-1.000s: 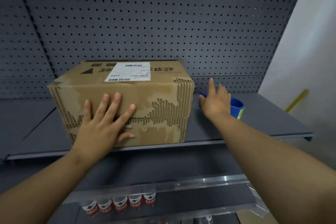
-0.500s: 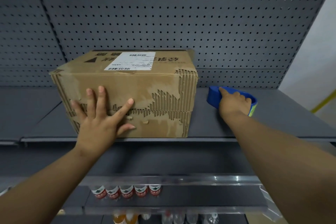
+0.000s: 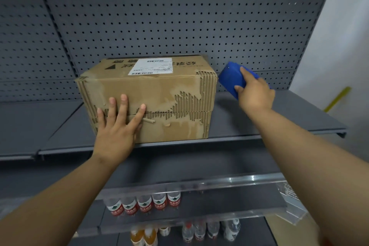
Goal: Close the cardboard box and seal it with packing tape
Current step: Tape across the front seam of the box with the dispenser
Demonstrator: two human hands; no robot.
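A worn brown cardboard box (image 3: 159, 94) with a white shipping label on top stands on a grey metal shelf (image 3: 259, 124). Its flaps lie closed, meeting in a seam across the front face. My left hand (image 3: 117, 126) presses flat on that front face, fingers spread over the seam. To the right of the box, my right hand (image 3: 255, 94) grips a blue tape dispenser (image 3: 231, 78), lifted off the shelf and level with the box's upper right corner.
A grey pegboard wall (image 3: 179, 22) backs the shelf. Below, a shelf with a clear plastic front rail (image 3: 219, 181) holds a row of red-labelled bottles (image 3: 143, 204), with more bottles (image 3: 199, 231) lower down. A white wall (image 3: 343, 46) stands at the right.
My right hand closed on the blue tape dispenser and lifted it off the shelf toward the box. My left hand stayed flat on the box front.
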